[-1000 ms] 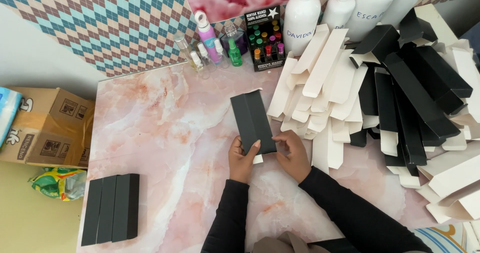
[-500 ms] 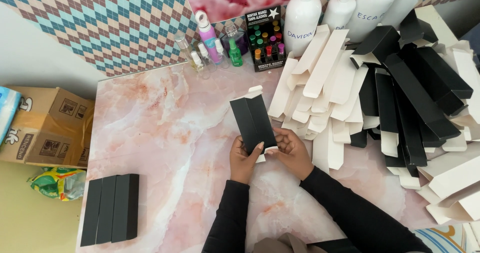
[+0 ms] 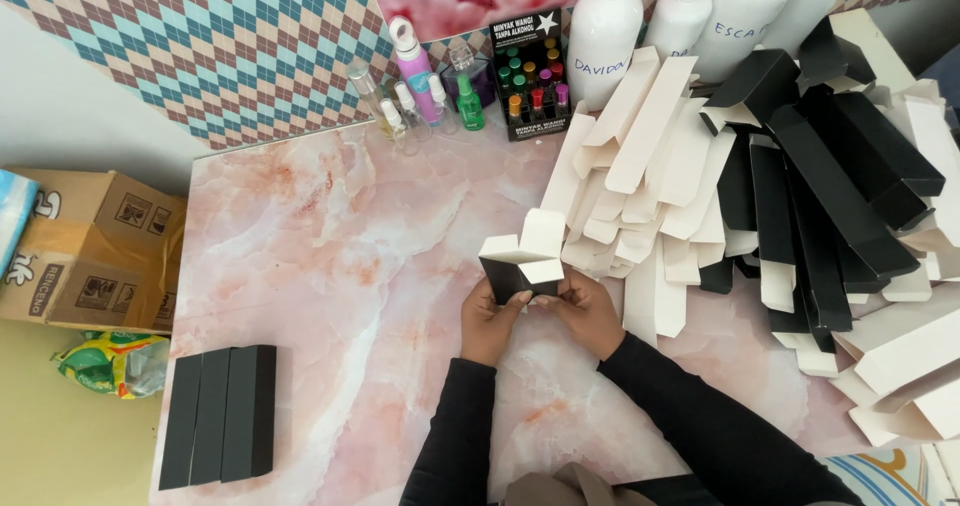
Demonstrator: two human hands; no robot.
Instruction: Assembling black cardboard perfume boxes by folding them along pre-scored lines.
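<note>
Holding a black carton [image 3: 512, 271], both hands [image 3: 545, 316].

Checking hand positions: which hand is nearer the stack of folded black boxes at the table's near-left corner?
Left. The left hand sits right of the folded black boxes; the right hand is farther right still.

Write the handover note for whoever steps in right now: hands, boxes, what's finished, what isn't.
Left hand and right hand both grip one black carton, end flaps open and white inside, above the marble table.
Done: three closed black cartons lie side by side at the table's near left corner.
Left: the held carton's flaps are not closed; a big pile of flat black and white carton blanks waits at the right.
</note>
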